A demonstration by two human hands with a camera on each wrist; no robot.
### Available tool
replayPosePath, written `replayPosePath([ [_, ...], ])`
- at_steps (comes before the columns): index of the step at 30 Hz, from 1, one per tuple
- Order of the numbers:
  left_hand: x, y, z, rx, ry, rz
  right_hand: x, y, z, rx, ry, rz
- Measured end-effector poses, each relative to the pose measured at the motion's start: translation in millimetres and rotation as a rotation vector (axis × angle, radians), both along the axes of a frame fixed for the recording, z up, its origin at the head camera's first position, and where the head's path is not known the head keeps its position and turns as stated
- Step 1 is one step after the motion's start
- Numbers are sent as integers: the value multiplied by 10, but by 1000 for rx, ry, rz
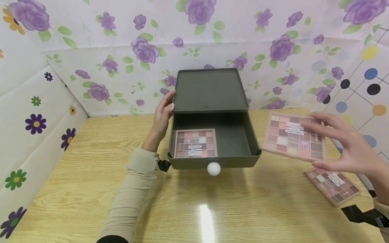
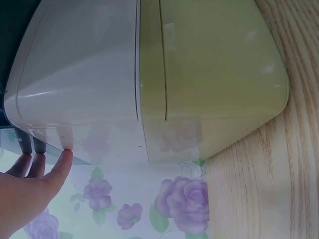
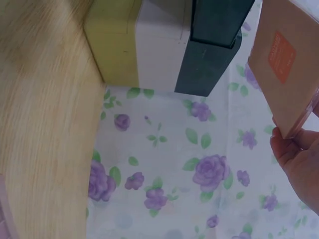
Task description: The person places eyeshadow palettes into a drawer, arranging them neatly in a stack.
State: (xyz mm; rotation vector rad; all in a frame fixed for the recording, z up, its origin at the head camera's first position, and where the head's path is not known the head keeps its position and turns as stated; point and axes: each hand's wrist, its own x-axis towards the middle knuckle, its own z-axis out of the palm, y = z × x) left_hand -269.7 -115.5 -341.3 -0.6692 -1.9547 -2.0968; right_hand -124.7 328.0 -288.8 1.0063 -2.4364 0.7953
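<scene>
A dark green drawer (image 1: 234,145) with a white round knob (image 1: 214,168) is pulled out of its unit. Inside, toward the left, lies an eyeshadow palette (image 1: 195,145). My left hand (image 1: 161,118) rests against the left side of the unit's dark top (image 1: 211,89), its fingertips touching the surface in the left wrist view. To the right of the drawer, my right hand (image 1: 349,145) grips a second eyeshadow palette (image 1: 281,135) by its right end, raised above the table. Its plain back with an orange label (image 3: 282,57) shows in the right wrist view.
Another eyeshadow palette (image 1: 334,185) lies on the wooden table (image 1: 100,168) below my right hand. Under the dark section, the unit has a white section (image 2: 79,64) and a yellow section (image 2: 224,59). Flowered cloth (image 1: 121,77) covers the wall behind.
</scene>
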Motion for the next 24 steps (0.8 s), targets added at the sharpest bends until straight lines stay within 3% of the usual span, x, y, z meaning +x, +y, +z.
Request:
replayPosePath([
  [13, -5, -1, 3, 4, -2, -2, -97, -264, 242, -2, 51, 86],
  [24, -11, 2, -6, 12, -2, 0, -256, -557, 267, -24, 97, 181],
])
